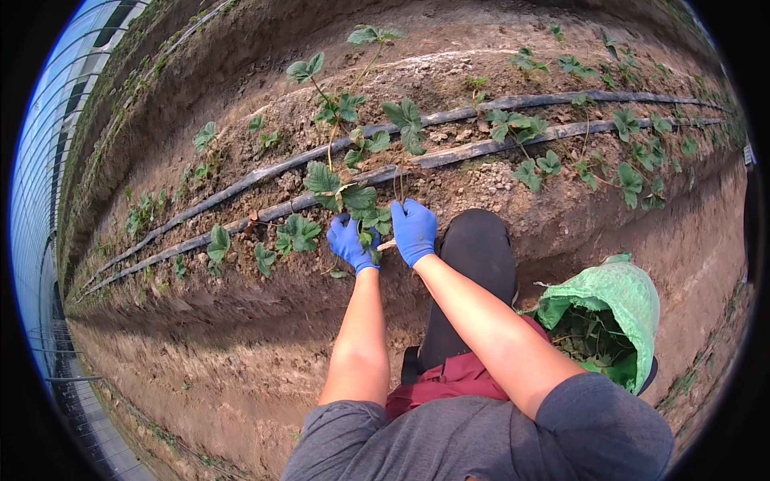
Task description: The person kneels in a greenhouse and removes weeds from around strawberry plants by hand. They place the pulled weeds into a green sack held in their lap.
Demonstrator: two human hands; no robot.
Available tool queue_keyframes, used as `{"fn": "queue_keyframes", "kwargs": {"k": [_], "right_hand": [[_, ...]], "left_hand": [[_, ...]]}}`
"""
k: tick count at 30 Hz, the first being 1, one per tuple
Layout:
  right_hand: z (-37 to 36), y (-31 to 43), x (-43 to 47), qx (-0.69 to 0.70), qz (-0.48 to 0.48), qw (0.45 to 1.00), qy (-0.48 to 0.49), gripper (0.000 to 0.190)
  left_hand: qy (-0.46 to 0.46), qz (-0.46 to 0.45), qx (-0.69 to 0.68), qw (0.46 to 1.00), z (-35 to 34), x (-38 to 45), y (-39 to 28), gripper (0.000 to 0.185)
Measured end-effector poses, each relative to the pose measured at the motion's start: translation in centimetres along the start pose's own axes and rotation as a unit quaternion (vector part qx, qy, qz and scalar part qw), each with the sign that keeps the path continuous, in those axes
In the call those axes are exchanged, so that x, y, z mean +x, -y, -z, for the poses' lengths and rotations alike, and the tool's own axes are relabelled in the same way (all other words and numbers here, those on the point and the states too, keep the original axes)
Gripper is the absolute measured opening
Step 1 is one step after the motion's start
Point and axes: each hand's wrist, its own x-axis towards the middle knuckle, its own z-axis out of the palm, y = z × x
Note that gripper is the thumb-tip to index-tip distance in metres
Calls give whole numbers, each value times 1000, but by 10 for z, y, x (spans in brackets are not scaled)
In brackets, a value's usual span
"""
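Observation:
Both my hands wear blue gloves and work at the near edge of a raised soil bed. My left hand (354,242) is curled around the lower part of a leafy strawberry plant (360,197), whose leaves partly cover the fingers. Just to its right, my right hand (415,233) pinches some thin runner stems (399,179) that rise toward the drip lines. A short pale stalk (387,245) shows between the two hands; which hand grips it I cannot tell.
Two dark drip hoses, the nearer hose (457,155) and farther hose (529,101), run along the bed. More strawberry plants (628,180) grow on both sides. A green woven sack (631,294) holding cut leaves stands by my right side. My knee (478,252) is against the bed.

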Motion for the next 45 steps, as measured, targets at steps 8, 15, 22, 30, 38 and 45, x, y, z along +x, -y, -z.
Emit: {"fn": "queue_keyframes", "kwargs": {"k": [8,15,22,30,38,45], "right_hand": [[5,12,3,27,136,990,4,30],[12,18,2,46,111,992,24,28],[13,19,5,92,132,987,5,33],[16,8,21,151,12,988,32,34],[8,-12,51,209,-139,967,44,30],[-8,-17,56,248,-85,965,8,36]], "left_hand": [[-26,-29,58,998,-7,-2,6,26],[-21,-121,136,983,10,-4,-9,37],[-21,-56,58,997,0,-4,-1,44],[-32,-157,147,976,0,-4,3,36],[-19,-148,57,987,12,-3,-12,54],[78,-243,16,967,27,4,-30,47]]}}
